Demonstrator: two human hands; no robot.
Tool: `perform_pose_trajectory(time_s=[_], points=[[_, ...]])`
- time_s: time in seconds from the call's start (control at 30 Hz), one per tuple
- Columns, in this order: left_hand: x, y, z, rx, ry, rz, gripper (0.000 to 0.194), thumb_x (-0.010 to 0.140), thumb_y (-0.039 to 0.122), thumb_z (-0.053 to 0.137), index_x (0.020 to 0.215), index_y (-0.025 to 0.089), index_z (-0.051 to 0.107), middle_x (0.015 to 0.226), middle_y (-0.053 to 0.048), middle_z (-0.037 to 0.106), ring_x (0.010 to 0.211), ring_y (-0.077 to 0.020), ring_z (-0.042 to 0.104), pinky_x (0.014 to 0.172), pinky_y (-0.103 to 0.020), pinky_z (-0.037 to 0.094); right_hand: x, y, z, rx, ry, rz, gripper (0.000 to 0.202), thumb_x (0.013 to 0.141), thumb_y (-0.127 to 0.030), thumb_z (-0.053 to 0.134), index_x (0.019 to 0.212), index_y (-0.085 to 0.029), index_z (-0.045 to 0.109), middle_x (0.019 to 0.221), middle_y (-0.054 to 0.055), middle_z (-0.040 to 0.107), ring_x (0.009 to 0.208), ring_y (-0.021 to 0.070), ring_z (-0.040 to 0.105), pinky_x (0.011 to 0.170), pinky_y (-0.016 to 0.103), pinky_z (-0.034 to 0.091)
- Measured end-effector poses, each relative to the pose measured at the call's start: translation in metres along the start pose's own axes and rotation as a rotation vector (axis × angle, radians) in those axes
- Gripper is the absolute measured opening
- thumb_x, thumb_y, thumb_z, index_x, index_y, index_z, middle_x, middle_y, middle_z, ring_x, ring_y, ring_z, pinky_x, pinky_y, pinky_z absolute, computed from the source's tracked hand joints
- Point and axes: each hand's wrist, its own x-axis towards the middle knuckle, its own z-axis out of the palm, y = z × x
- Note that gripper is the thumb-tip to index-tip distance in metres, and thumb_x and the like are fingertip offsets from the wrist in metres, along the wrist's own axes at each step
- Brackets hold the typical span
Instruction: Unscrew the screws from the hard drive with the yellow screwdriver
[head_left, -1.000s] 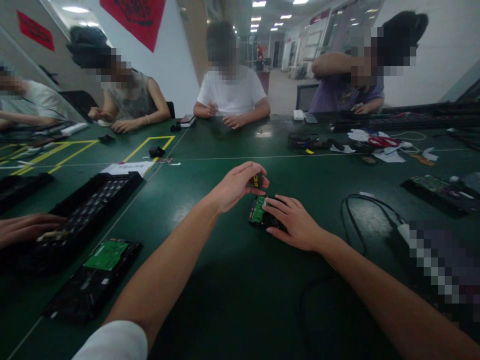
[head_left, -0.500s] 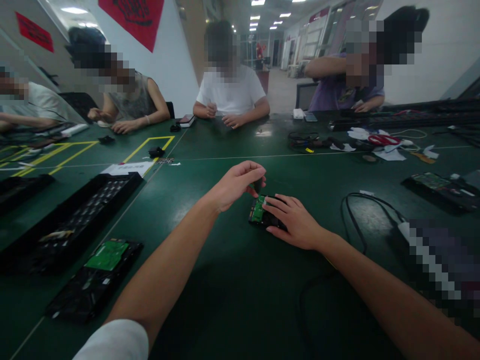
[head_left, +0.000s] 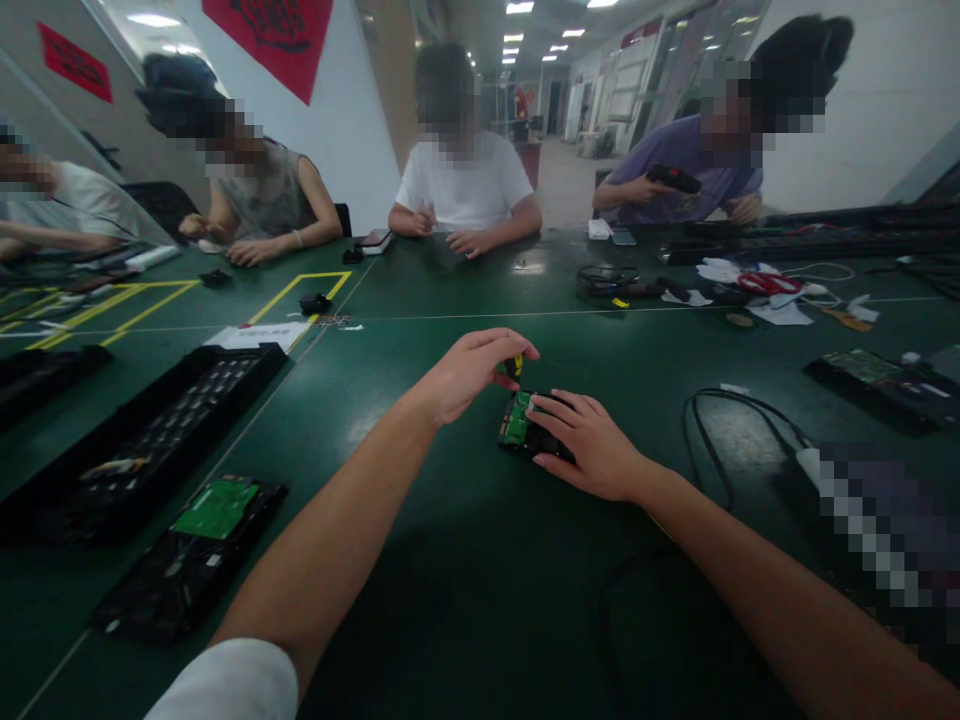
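In the head view, I see the left hand [head_left: 471, 375], its grip pinched on a small black-and-yellow tool [head_left: 516, 367] at a circuit-boarded drive's [head_left: 517, 422] far edge. The right hand [head_left: 596, 445] spreads its grip apart across that drive, which lies on the green surface [head_left: 465, 550]. Leftward, a similar black unit [head_left: 187, 565] sits beside a long black tray [head_left: 172, 425].

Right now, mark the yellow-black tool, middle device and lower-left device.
Yellow-black tool [head_left: 517, 367]: head view, on its yellow part.
Middle device [head_left: 517, 422]: head view, on its exposed green part.
Lower-left device [head_left: 193, 570]: head view, on its black body, near the middle.
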Motion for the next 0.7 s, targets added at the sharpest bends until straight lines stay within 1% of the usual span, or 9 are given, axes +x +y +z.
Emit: perform_pose_trajectory(time_s=[0.07, 0.17, 0.33, 0.43, 0.53, 0.6, 0.7], points=[[0.0012, -0.001, -0.0022, 0.049, 0.024, 0.014, 0.025, 0.092, 0.04, 0.066, 0.088, 0.017, 0.077, 0.106, -0.009, 0.07, 0.096, -0.0194, 0.062, 0.068, -0.026, 0.052, -0.0001, 0.0005, 0.0002, 0.002, 0.002, 0.001, 0.063, 0.102, -0.054, 0.057, 0.159, -0.027, 0.05, 0.166, 0.011, 0.046, 0.151, 0.0421, 0.039, 0.119, 0.066, 0.032], [0.0018, -0.0003, -0.003, 0.071, 0.029, 0.014, 0.025, 0.093, 0.04, 0.066, 0.093, 0.018, 0.077, 0.105, -0.009, 0.07, 0.093, -0.0191, 0.062, 0.065, -0.026, 0.051, -0.0003, 0.0012, 0.0011, -0.004, 0.002, 0.002, 0.062, 0.103, -0.054, 0.057, 0.159, -0.028, 0.049, 0.167, 0.01, 0.045, 0.152, 0.0419, 0.038, 0.12, 0.066, 0.032], [0.0004, 0.0032, 0.0009, -0.036, 0.04, -0.044, 0.022, 0.093, 0.036, 0.068, 0.105, 0.018, 0.068, 0.096, -0.008, 0.071, 0.089, -0.0199, 0.068, 0.06, -0.026, 0.051, -0.0003, 0.0015, 0.0018, -0.008, -0.008, -0.001, 0.062, 0.103, -0.055, 0.056, 0.157, -0.025, 0.051, 0.167, 0.011, 0.045, 0.152, 0.0414, 0.037, 0.121, 0.066, 0.031], [0.0002, 0.0021, 0.0022, -0.104, 0.04, -0.05, 0.02, 0.094, 0.035, 0.067, 0.104, 0.018, 0.063, 0.095, -0.009, 0.071, 0.093, -0.0218, 0.071, 0.061, -0.026, 0.052, -0.0001, 0.0011, 0.0014, -0.003, -0.003, 0.0, 0.062, 0.103, -0.054, 0.057, 0.157, -0.026, 0.051, 0.166, 0.011, 0.045, 0.152, 0.0413, 0.038, 0.121, 0.066, 0.031], [0.0006, 0.0001, 0.0018, -0.106, 0.052, -0.046, 0.018, 0.095, 0.035, 0.067, 0.098, 0.018, 0.062, 0.095, -0.009, 0.072, 0.09, -0.0202, 0.07, 0.062, -0.026, 0.051, 0.0, 0.0004, 0.0004, 0.001, -0.004, 0.003, 0.062, 0.102, -0.054, 0.057, 0.157, -0.025, 0.051, 0.166, 0.012, 0.045, 0.152, 0.0414, 0.038, 0.12, 0.065, 0.032], [0.001, -0.0007, 0.0006, -0.054, 0.057, -0.035, 0.019, 0.094, 0.036, 0.067, 0.095, 0.017, 0.064, 0.094, -0.008, 0.072, 0.087, -0.0182, 0.068, 0.064, -0.026, 0.05, 0.0, -0.0001, -0.0004, 0.002, -0.006, 0.006, 0.062, 0.103, -0.053, 0.057, 0.158, -0.025, 0.051, 0.167, 0.012, 0.045, 0.152, 0.0414, 0.038, 0.12, 0.064, 0.033], [0.0018, -0.0006, -0.0024, 0.066, 0.054, 0.012, 0.02, 0.093, 0.037, 0.069, 0.094, 0.017, 0.071, 0.097, -0.006, 0.071, 0.088, -0.0161, 0.064, 0.068, -0.025, 0.049, 0.0, -0.0006, -0.0012, 0.001, -0.013, 0.011, 0.063, 0.103, -0.053, 0.057, 0.159, -0.025, 0.049, 0.167, 0.012, 0.044, 0.152, 0.0415, 0.037, 0.12, 0.064, 0.033]])
